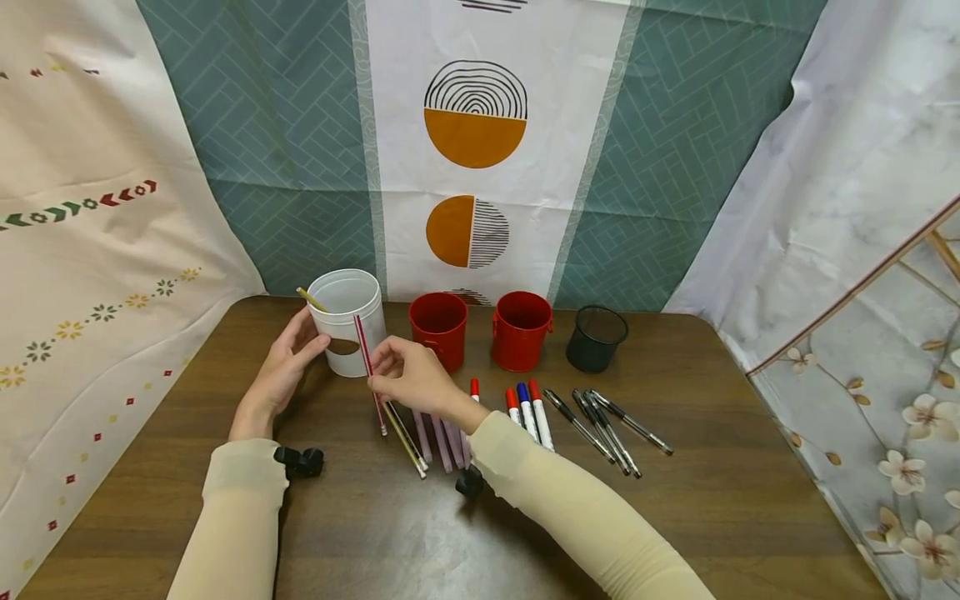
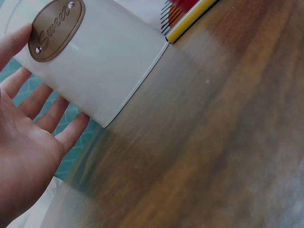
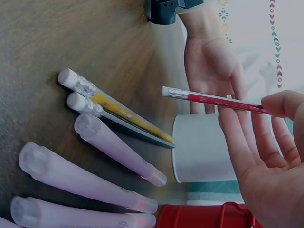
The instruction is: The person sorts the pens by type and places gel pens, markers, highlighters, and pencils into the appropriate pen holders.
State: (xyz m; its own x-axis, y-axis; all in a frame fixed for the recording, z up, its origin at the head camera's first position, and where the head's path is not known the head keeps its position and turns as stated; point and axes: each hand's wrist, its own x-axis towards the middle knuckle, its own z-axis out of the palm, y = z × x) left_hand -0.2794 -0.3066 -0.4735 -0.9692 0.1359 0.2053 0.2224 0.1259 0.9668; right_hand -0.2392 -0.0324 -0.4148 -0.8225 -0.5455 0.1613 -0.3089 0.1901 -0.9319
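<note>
My left hand (image 1: 288, 362) holds a white pail (image 1: 339, 327) from its left side, thumb on the front by a brown oval label (image 2: 57, 29) and the other fingers behind. A yellow pencil (image 1: 311, 300) leans out over the pail's rim. Thumb and fingers of my right hand (image 1: 416, 379) pinch a red pencil (image 3: 213, 99), which stands tilted in front of the pail with its white eraser end down. Below that hand, a yellow pencil (image 3: 114, 107) and a dark pencil (image 3: 135, 127) lie side by side on the table.
Several lilac highlighters (image 3: 118, 149) lie right of the pencils, partly under my right hand. Farther right are red and blue-capped markers (image 1: 528, 412) and several black pens (image 1: 600, 429). Two red pails (image 1: 521, 342) and a black mesh cup (image 1: 596, 342) stand along the back.
</note>
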